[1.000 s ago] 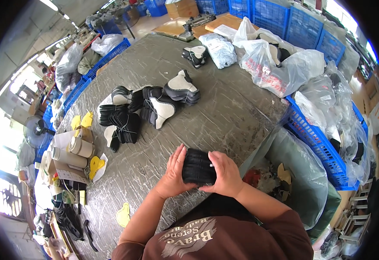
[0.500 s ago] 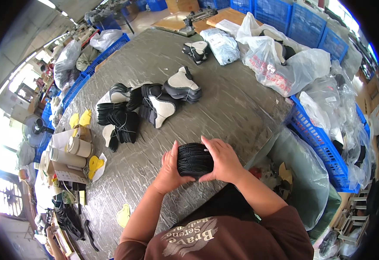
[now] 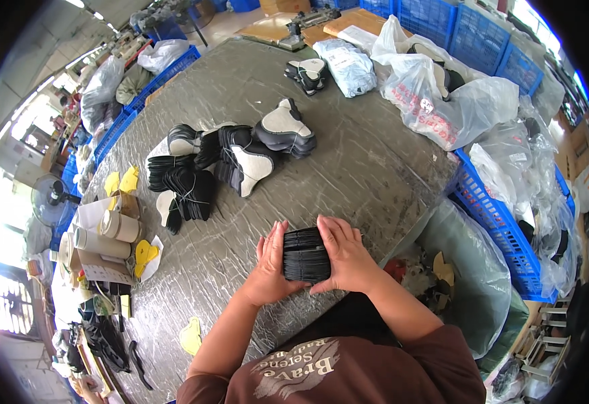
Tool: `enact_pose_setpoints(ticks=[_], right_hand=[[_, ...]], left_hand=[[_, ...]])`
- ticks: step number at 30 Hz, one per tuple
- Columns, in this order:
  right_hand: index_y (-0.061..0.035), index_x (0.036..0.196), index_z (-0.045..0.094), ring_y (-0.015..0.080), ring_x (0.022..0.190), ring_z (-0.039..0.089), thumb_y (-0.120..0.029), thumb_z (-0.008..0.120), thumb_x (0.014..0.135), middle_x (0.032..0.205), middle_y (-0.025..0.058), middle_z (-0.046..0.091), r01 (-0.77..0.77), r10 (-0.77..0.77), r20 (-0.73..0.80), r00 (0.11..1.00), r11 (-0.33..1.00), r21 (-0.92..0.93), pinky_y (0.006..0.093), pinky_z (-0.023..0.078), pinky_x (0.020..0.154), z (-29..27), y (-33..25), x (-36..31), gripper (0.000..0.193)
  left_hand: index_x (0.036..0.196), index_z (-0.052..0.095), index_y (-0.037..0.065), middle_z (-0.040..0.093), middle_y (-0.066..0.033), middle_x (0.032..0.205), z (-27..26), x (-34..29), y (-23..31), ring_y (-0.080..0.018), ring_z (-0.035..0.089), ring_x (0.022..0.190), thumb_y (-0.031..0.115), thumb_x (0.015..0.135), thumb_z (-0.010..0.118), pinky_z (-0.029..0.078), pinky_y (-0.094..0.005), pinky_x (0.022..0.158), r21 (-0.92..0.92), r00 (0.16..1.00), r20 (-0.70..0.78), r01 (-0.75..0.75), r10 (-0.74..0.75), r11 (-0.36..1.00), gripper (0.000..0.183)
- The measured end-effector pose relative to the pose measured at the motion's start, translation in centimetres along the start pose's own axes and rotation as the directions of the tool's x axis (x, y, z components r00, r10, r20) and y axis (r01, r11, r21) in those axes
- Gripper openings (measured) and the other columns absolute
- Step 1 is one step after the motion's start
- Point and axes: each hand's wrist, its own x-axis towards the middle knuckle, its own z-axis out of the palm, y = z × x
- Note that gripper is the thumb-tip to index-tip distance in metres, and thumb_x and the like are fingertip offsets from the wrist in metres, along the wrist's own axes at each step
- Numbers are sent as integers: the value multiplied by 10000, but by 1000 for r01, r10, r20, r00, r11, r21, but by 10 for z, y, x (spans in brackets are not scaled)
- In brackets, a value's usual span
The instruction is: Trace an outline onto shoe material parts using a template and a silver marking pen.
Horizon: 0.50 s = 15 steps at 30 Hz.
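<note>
A compact stack of thin black pieces (image 3: 306, 264) sits between the person's two hands, over the near part of the dark, wrinkled, shiny tabletop (image 3: 355, 182). Its visible face is ribbed by many fine, close-set edges, and a thin paler line runs across it, parting a narrower band from a deeper one. The left hand (image 3: 269, 264) is partly open, grasping the stack's left end, its fingers fairly straight and the thumb side turned inward. The right hand (image 3: 343, 259) is opened about as wide and grips the opposite end, so the stack is pressed between both palms. There is one stack in the hands; its separate layers are too fine to count. Farther off, to the left, lies a group of black and grey bundles (image 3: 230, 156), several topped with pale pieces; they overlap too much for a sure count. One bundle (image 3: 308, 75) lies apart from them, beside one pale blue packet (image 3: 347, 67). Two whitish spools (image 3: 119, 226) lie side by side at the left, with two yellow pieces (image 3: 129, 180) behind them and one yellow cutout (image 3: 190, 335) at the lower left.
</note>
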Motion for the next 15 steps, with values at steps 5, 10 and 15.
enact_pose_setpoints(ticks=[5, 10, 15], right_hand=[[-12, 1518, 116, 407, 1331, 330, -654, 802, 444, 1486, 212, 310, -7, 9, 15, 1000, 995, -100, 510, 316, 1025, -2, -1, 0, 1428], [-11, 1515, 133, 401, 1304, 362, -604, 830, 463, 1442, 208, 361, -15, 18, 38, 999, 997, -72, 505, 325, 1011, -4, -4, 5, 1395], [-25, 1518, 145, 351, 1255, 433, -488, 892, 481, 1356, 192, 453, -63, 67, 67, 996, 996, -60, 491, 324, 1013, -5, 6, 9, 1359]], left_hand=[[1532, -21, 51, 260, -174, 1539, 7, 3, -9, -385, 274, 1417, 249, 479, 942, 148, -578, 1137, -38, 999, -27, 42, -43, 998, 1441], [1526, 7, 26, 356, -176, 1475, 6, 5, -6, -391, 342, 1367, 237, 482, 944, 156, -562, 1136, 1, 999, -45, 8, -8, 1000, 1418], [1516, 102, -9, 547, -189, 1285, 11, 10, -8, -402, 490, 1218, 207, 504, 941, 221, -519, 1128, -67, 992, -124, 9, -17, 998, 1333]])
